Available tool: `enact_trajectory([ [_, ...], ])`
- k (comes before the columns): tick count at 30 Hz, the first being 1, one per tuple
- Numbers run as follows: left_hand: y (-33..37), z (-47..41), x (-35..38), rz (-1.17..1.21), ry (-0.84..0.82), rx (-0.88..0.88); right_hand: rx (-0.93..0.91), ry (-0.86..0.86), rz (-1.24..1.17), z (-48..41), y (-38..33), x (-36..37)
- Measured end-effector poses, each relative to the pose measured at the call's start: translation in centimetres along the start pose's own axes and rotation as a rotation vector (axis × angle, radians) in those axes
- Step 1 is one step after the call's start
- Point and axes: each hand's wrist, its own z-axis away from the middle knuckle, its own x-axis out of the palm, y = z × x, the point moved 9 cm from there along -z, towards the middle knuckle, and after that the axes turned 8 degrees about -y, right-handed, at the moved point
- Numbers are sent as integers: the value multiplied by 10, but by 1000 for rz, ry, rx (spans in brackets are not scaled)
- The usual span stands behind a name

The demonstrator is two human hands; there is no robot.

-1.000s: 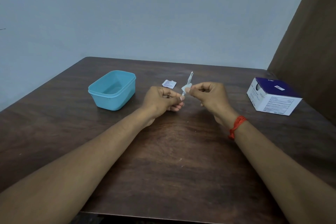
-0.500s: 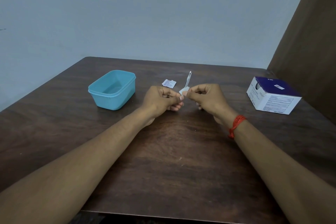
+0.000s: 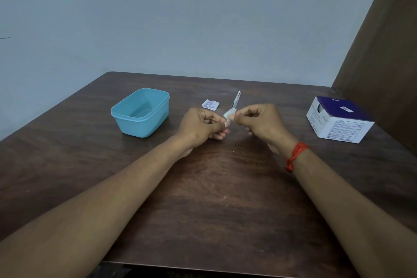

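Over the middle of the dark wooden table (image 3: 214,198), both hands meet. My left hand (image 3: 200,125) is curled round the lower end of a thin metal tool (image 3: 237,100), whose tip points up and away from me. My right hand (image 3: 259,122) pinches a small white pad (image 3: 229,114) against the tool's shaft, just above the left hand's fingers. The part of the tool inside the left fist is hidden. A red thread band sits on my right wrist.
A torn white sachet (image 3: 210,104) lies flat just beyond the hands. An open light-blue plastic tub (image 3: 141,113) stands to the left. A white and purple carton (image 3: 338,119) sits at the right, near a brown panel (image 3: 383,52).
The right hand has slid the white pad a little down the tool, toward the left hand. The left hand and the other objects have stayed put.
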Motion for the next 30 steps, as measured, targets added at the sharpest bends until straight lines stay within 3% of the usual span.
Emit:
enact_trajectory([
  [8, -1, -1, 2, -56, -8, -4, -39, 200, -151, 0, -8, -24],
  [14, 2, 1, 0, -39, 20, 8, 26, 31, -87, -2, 2, -3],
  [24, 6, 2, 0, -178, 53, 22, -33, 74, -235, -4, -5, -7],
  [26, 4, 2, 6, -94, -37, -9, -39, 22, -268, -5, -7, -3],
  [30, 2, 9, 28, 135, -425, -114, -60, -102, -321, -4, -13, 3],
])
